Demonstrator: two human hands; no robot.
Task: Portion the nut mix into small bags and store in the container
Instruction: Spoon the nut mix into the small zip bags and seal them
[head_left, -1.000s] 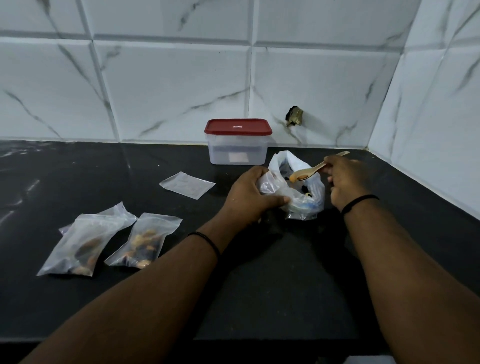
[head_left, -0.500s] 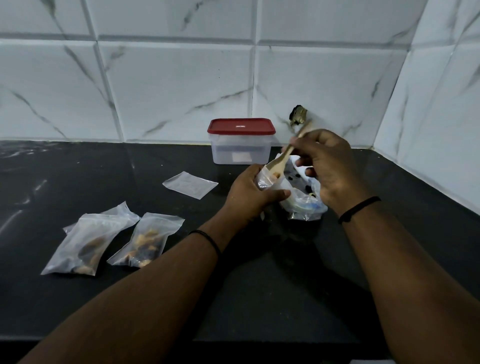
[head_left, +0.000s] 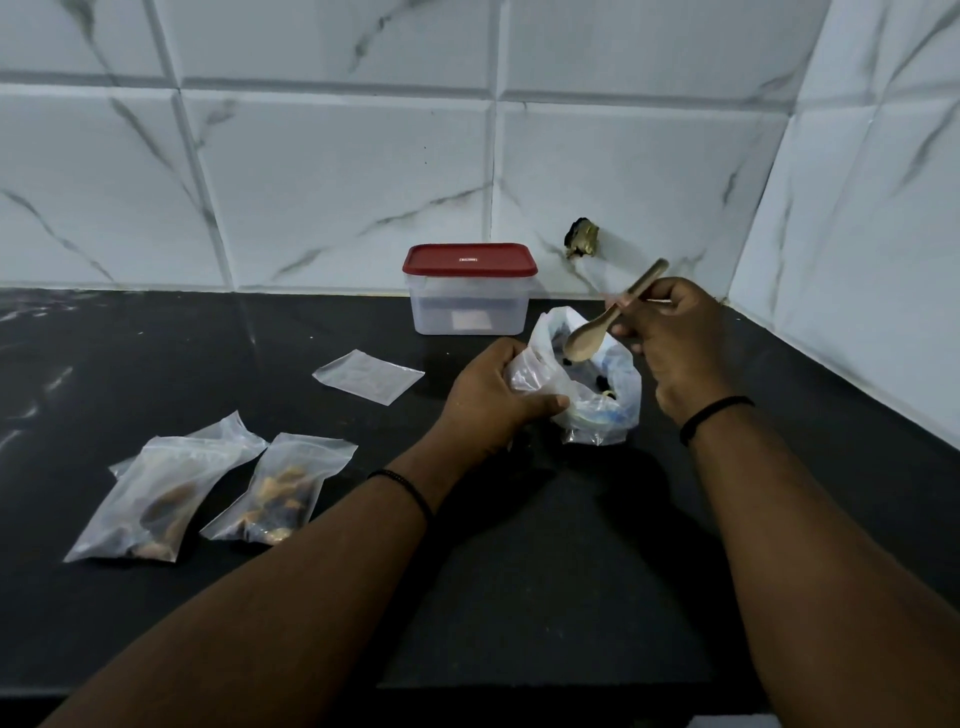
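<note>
My left hand grips a small clear bag held against the big plastic bag of nut mix on the black counter. Just right of it, my right hand holds a wooden spoon by the handle, its bowl tilted down over the big bag's mouth. I cannot tell whether the spoon carries nuts. Two filled small bags lie at the left. An empty small bag lies flat in the middle. The clear container with a red lid stands shut by the wall.
White marble-look tiles form the back wall and the right side wall, meeting in a corner behind the nut bag. A small dark fitting sticks out of the back wall. The counter's front edge runs under my forearms.
My right hand has swung the spoon from the small bag's mouth back to the right, over the big nut bag. My left hand still holds the small bag.
</note>
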